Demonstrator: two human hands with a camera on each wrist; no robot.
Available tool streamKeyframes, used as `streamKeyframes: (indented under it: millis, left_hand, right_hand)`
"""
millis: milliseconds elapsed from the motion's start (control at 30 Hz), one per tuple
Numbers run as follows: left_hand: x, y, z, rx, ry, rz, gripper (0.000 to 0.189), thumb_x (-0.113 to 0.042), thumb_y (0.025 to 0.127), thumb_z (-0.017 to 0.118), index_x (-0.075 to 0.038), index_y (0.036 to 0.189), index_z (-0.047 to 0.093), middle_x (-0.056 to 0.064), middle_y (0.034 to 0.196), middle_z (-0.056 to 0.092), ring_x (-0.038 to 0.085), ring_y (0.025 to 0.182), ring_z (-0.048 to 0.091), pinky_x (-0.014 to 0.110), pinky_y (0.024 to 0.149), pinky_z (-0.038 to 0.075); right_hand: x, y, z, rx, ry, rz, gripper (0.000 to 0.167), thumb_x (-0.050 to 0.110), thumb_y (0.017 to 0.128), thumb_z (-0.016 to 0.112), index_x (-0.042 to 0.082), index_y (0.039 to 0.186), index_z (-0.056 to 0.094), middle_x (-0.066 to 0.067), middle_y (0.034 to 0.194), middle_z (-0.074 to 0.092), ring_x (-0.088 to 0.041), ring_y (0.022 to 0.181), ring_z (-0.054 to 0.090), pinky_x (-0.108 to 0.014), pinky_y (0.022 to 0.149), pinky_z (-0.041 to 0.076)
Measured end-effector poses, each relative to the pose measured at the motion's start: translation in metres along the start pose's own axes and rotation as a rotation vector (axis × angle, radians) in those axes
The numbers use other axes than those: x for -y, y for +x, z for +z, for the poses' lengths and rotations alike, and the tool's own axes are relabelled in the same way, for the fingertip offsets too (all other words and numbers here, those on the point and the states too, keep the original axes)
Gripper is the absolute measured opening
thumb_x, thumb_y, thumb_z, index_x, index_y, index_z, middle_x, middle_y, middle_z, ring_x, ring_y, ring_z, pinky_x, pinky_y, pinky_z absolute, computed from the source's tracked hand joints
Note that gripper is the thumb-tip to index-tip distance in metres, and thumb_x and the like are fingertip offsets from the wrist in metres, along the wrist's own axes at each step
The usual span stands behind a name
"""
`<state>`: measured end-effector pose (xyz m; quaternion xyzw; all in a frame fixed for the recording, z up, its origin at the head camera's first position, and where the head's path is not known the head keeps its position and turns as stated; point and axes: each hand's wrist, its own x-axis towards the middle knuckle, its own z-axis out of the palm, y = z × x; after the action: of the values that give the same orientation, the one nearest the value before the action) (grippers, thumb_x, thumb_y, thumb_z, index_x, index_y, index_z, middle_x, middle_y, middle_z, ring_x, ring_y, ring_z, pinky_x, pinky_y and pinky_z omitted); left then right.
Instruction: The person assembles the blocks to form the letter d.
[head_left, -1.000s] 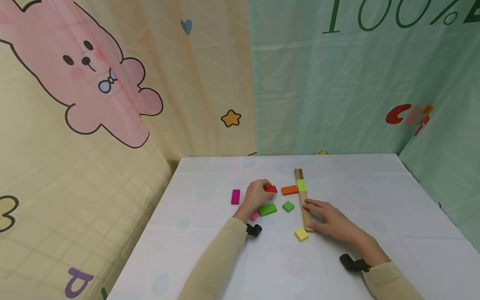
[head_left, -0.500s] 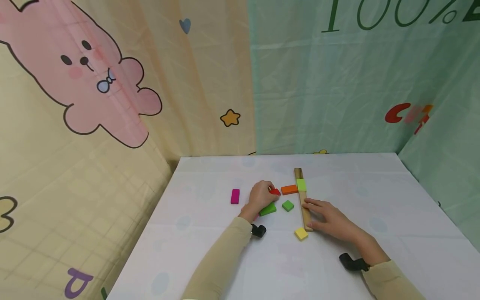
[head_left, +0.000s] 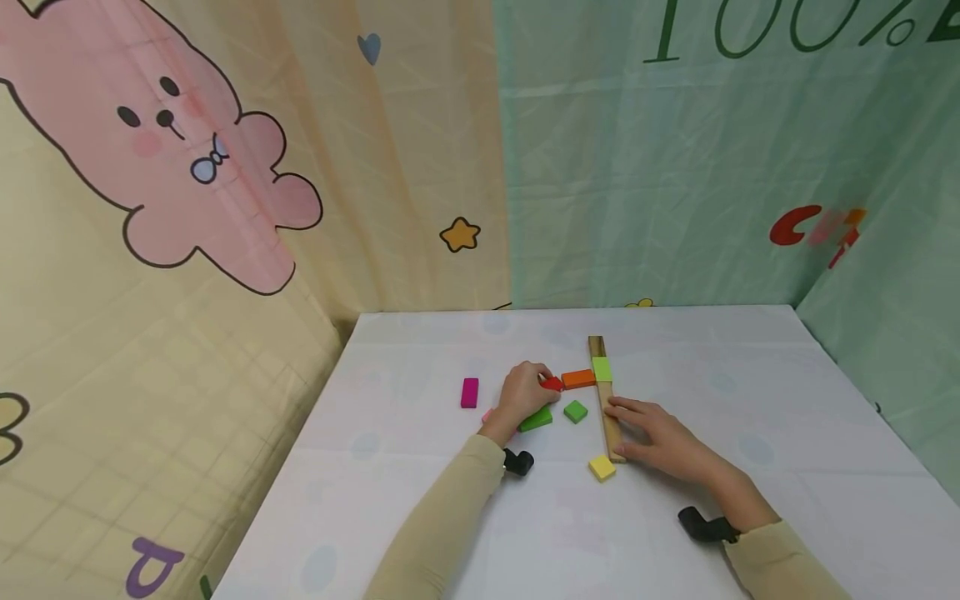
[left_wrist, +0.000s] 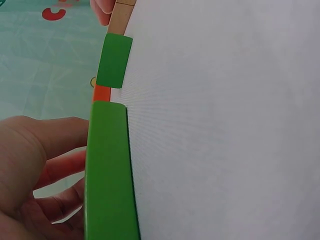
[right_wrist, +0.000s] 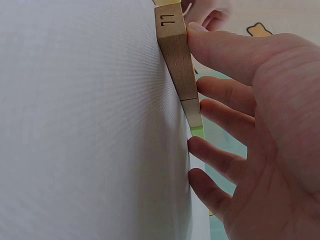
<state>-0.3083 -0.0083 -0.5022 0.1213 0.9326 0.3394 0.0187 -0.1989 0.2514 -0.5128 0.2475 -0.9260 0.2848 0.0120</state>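
In the head view my left hand (head_left: 523,393) pinches a red block (head_left: 552,383), whose right end is right at the left end of an orange block (head_left: 578,379). The orange block meets a light green block (head_left: 602,369) set in a long row of wooden blocks (head_left: 610,425). Fingertips and thumb of my right hand (head_left: 663,437) touch the side of this row, fingers spread in the right wrist view. A long green block (head_left: 536,419) lies under my left wrist, partly hidden; it fills the foreground of the left wrist view.
A small green block (head_left: 575,411) lies between the orange block and the row's near end. A yellow block (head_left: 602,468) sits by that end. Farther left is a magenta block (head_left: 469,392); a pink block (head_left: 487,414) is mostly hidden behind my left wrist.
My left hand has moved right with the red block, up to the orange one, and now covers most of the pink block. The right hand has stayed at the wooden row.
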Motion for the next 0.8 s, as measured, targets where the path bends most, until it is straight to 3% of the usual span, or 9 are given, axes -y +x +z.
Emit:
streamKeyframes:
  millis: [800]
  left_hand:
    - [-0.0022, -0.0027, -0.0002, 0.006, -0.013, -0.020, 0.029, -0.027, 0.083, 0.085, -0.015, 0.109, 0.075, -0.003, 0.095, 0.065, 0.015, 0.085, 0.055, 0.027, 0.074, 0.048]
  right_hand:
    - [0.0008, 0.0005, 0.0023, 0.011, 0.008, 0.027, 0.070, 0.041, 0.091, 0.074, 0.011, 0.149, 0.050, -0.010, 0.158, 0.038, -0.040, 0.141, 0.035, -0.063, 0.107, 0.034]
